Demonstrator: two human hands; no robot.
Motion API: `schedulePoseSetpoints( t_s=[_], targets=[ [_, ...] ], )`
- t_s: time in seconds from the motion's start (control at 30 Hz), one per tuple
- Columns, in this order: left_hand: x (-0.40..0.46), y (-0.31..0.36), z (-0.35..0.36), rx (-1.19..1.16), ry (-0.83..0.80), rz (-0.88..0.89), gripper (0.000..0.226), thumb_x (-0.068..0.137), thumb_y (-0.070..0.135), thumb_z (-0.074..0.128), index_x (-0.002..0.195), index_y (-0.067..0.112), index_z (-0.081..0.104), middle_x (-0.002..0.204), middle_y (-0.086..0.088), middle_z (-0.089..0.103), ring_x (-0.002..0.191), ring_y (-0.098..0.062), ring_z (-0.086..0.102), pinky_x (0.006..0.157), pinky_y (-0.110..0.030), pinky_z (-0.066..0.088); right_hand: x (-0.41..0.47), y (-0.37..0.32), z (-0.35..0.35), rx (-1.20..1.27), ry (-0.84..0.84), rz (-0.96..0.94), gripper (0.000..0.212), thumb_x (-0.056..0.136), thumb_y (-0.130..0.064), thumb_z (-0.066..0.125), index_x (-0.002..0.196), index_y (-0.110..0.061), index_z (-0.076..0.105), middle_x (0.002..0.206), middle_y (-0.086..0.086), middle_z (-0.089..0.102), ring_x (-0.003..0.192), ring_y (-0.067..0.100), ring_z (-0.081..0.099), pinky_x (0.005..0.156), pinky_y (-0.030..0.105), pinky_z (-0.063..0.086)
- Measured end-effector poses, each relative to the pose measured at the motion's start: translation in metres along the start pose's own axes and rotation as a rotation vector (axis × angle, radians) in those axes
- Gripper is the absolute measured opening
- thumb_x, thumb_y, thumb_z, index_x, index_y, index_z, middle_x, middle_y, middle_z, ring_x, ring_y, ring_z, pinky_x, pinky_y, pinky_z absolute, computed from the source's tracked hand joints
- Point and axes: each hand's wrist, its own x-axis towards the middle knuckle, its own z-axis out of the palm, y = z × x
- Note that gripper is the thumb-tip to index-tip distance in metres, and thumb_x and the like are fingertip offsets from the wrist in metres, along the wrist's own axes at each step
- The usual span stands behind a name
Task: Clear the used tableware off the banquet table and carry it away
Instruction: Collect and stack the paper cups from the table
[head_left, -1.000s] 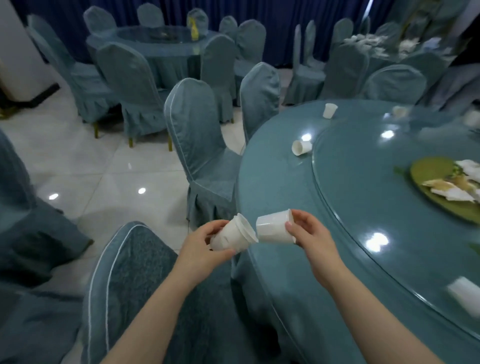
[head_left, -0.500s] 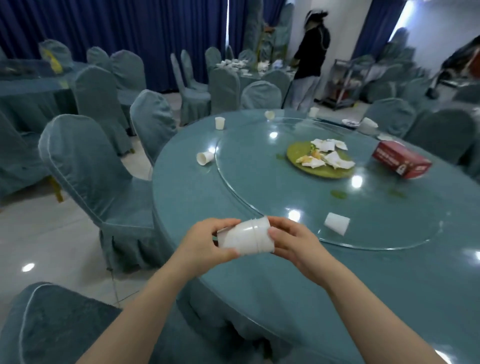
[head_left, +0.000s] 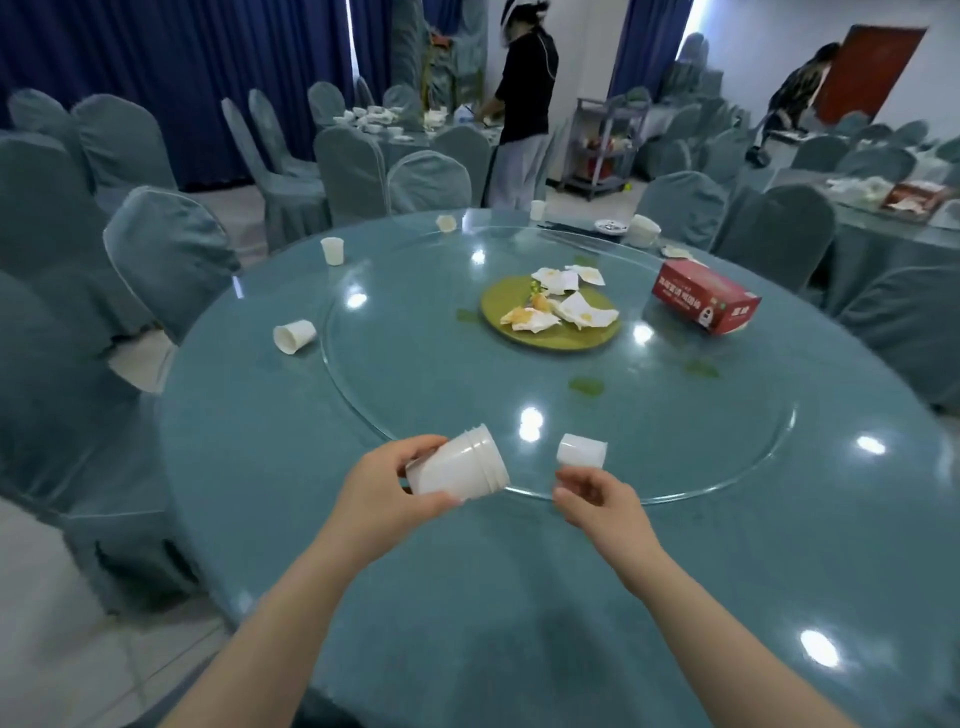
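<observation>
since right hand (head_left: 597, 499) let go, left hand (head_left: 382, 486) alone holds cup stack (head_left: 457, 467).

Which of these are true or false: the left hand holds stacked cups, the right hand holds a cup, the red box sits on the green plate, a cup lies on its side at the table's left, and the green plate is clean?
1. The left hand holds a stack of white cups. True.
2. The right hand holds a cup. False: it holds nothing; the small cup lies on the glass turntable just beyond its fingers.
3. The red box sits on the green plate. False: it stands apart, to the plate's right.
4. A tipped cup lies on its side at the left. True.
5. The green plate is clean. False: crumpled napkins lie on it.
</observation>
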Motion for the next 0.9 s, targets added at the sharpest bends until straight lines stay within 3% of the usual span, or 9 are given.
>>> schedulePoseSetpoints(
  t_s=[0.1,0.17,0.23,0.33,0.43,0.57,0.67,0.77,0.9],
  targets=[
    [0.034,0.000,0.023,-0.023,0.048,-0.050,0.047,0.068,0.014,0.081,0.103,0.041,0.065,0.103,0.015,0.066,0.092,-0.006,0.063,0.077,-0.021,0.051,0.048,0.031,-0.033,-0.172,0.168,-0.027,0.019,0.082,-0.010,0.065,0.077,-0.028,0.066,0.075,-0.007,0.068,0.073,0.014,0.062,0.065,0.019,0.047],
    [0.052,-0.002,0.034,-0.023,0.086,-0.081,0.047,0.069,0.013,0.081,0.106,0.036,0.066,0.102,0.014,0.065,0.092,-0.008,0.063,0.079,-0.022,0.051,0.081,0.047,-0.044,-0.278,0.195,-0.063,0.022,0.083,-0.009,0.064,0.076,-0.030,0.064,0.078,-0.011,0.066,0.079,0.016,0.063,0.065,0.017,0.043],
    [0.067,-0.004,0.041,-0.018,0.120,-0.108,0.047,0.069,0.011,0.081,0.107,0.034,0.066,0.102,0.014,0.066,0.093,-0.010,0.063,0.081,-0.025,0.052,0.114,0.063,-0.049,-0.449,0.174,-0.129,0.019,0.082,-0.009,0.065,0.092,-0.025,0.065,0.102,-0.007,0.063,0.103,0.019,0.059,0.082,0.021,0.043],
    [0.078,-0.009,0.044,-0.018,0.165,-0.166,0.047,0.069,0.012,0.081,0.108,0.034,0.067,0.102,0.014,0.066,0.092,-0.008,0.063,0.077,-0.021,0.051,0.156,0.081,-0.049,-0.703,0.033,-0.111,0.049,0.080,-0.013,0.068,0.127,-0.022,0.053,0.143,0.003,0.037,0.132,0.024,0.035,0.103,0.032,0.035],
    [0.082,-0.014,0.042,-0.022,0.207,-0.210,0.047,0.069,0.009,0.081,0.104,0.037,0.066,0.099,0.015,0.067,0.089,-0.004,0.063,0.068,-0.011,0.049,0.176,0.088,-0.037,-0.717,-0.064,-0.036,0.062,0.077,-0.012,0.066,0.133,-0.025,0.044,0.135,0.000,0.042,0.114,0.021,0.050,0.083,0.029,0.042],
    [0.077,-0.023,0.030,-0.009,0.272,-0.270,0.049,0.069,0.006,0.080,0.109,0.031,0.066,0.101,0.013,0.067,0.091,-0.003,0.062,0.064,-0.006,0.046,0.180,0.075,0.000,-0.461,-0.139,-0.023,0.056,0.068,-0.030,0.076,0.110,-0.030,0.039,0.103,-0.009,0.057,0.086,0.014,0.058,0.061,0.022,0.041],
    [0.066,-0.029,0.012,0.014,0.330,-0.288,0.050,0.070,0.007,0.080,0.110,0.032,0.065,0.103,0.016,0.065,0.094,-0.001,0.060,0.064,-0.005,0.045,0.177,0.040,0.031,-0.127,-0.186,0.015,0.043,0.070,-0.027,0.077,0.103,-0.027,0.048,0.103,-0.007,0.059,0.083,0.010,0.062,0.064,0.026,0.051],
    [0.052,-0.032,-0.006,0.040,0.380,-0.295,0.052,0.070,0.006,0.079,0.112,0.032,0.064,0.106,0.017,0.065,0.094,0.002,0.060,0.066,-0.006,0.044,0.161,-0.006,0.058,0.272,-0.363,0.019,0.036,0.072,-0.017,0.077,0.105,-0.020,0.061,0.108,-0.004,0.063,0.077,0.008,0.067,0.065,0.030,0.058],
    [0.026,-0.030,-0.032,0.069,0.421,-0.280,0.055,0.068,0.004,0.080,0.111,0.035,0.065,0.109,0.014,0.066,0.097,-0.002,0.061,0.074,-0.010,0.046,0.126,-0.054,0.084,0.270,-0.655,-0.099,0.038,0.073,-0.017,0.075,0.107,-0.031,0.068,0.098,-0.012,0.070,0.078,0.008,0.068,0.064,0.022,0.053]
  ],
)
